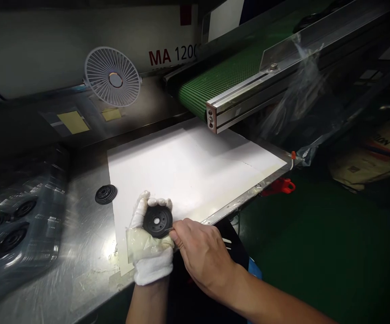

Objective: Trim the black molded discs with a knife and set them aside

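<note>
The gloved left hand (149, 238), in a white cotton glove, was curled closed around a black ribbed disc (157, 221) with a central hole, gripping it upright with its face turned up toward the camera. A clear plastic bag (147, 247) lay wrapped across the palm, under the disc's lower edge. The bare right hand (201, 254) came in from the side, its fingertips (176, 235) pinched together at the disc's rim; whatever they held there was too thin to make out. The step in hand appeared to be close work at that rim, with one hand steadying and the other picking. A second black disc (106, 194) lay flat on the steel surface (80, 265) just beyond a sheet of white paper (188, 171), and a clear moulded tray (19, 225) holding more black discs sat further left. Beyond the paper ran a green conveyor belt (222, 76) in a metal frame (235, 101), with a white fan guard (112, 76) well off to its left.
</note>
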The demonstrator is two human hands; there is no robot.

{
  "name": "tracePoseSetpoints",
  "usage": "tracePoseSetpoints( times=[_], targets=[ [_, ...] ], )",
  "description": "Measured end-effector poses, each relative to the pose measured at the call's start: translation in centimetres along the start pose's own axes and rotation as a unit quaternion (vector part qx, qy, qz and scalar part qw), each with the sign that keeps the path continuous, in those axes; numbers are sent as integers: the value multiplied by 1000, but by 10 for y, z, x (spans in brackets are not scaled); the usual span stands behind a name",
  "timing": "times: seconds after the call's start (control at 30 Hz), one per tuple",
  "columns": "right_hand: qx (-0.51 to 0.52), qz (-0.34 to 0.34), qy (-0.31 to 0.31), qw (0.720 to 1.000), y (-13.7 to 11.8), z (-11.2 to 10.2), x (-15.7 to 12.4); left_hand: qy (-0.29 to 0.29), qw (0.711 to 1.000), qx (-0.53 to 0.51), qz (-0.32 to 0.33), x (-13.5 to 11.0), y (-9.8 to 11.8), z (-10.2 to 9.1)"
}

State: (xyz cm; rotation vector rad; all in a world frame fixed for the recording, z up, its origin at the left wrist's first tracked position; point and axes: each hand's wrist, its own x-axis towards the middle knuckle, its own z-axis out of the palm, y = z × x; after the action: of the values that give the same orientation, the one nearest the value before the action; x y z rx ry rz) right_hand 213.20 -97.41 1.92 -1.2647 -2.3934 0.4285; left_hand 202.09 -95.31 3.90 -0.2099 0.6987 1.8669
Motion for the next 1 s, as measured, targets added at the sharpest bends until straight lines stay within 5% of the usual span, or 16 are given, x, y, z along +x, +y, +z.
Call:
tracePoseSetpoints(
  times=[0.1,0.27,0.53,0.63,0.77,1.0],
  targets=[
    [-3,-11,13,1000,-1,1,0,-31,999,29,15,-1,2,-5],
    [13,-3,6,1000,10,-7,2,-61,989,78,-111,-8,12,-5],
    [5,4,16,1000,0,1,-4,11,998,1,-65,1,3,1],
    [1,-7,25,1000,-2,1,-5,-11,999,18,-41,1,5,-2],
    [12,1,13,1000,6,-5,-2,-65,987,92,-116,-4,13,-7],
    [8,16,14,1000,3,0,-4,-33,996,39,-75,5,3,-3]
  ],
)
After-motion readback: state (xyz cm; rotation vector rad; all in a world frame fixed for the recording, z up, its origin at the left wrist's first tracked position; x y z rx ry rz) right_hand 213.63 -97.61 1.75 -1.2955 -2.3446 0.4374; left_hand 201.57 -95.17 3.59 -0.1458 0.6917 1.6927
